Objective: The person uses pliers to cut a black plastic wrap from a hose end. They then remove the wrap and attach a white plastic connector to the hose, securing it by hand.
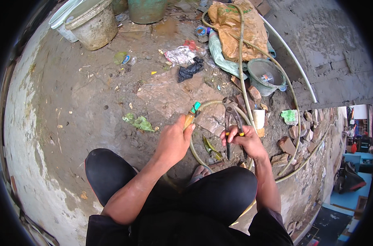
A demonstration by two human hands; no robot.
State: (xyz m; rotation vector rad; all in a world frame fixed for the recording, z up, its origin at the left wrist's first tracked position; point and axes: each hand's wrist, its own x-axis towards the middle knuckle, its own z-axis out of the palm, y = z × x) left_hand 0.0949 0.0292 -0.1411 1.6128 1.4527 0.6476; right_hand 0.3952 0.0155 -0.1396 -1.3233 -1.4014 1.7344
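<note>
My left hand (pixel 175 139) grips the end of a yellowish-green hose (pixel 240 61), where an orange fitting with a green tip (pixel 192 112) sticks out past my fingers. My right hand (pixel 244 141) is closed on the handles of dark metal pincers (pixel 230 112), whose jaws point away from me and sit on the hose just beyond the fitting. The hose loops round under my hands and runs off to the upper right over a brown sack (pixel 232 28). My knees in black trousers are below, a sandalled foot between them.
Dirt ground with litter: a black bag (pixel 189 70), crumpled foil (pixel 179 54), green leaves (pixel 139 122). Dirty buckets (pixel 94 24) stand at upper left, a grey bowl (pixel 265 76) at right with loose bricks (pixel 287 144) and a white pipe (pixel 291 61). A drop lies at right.
</note>
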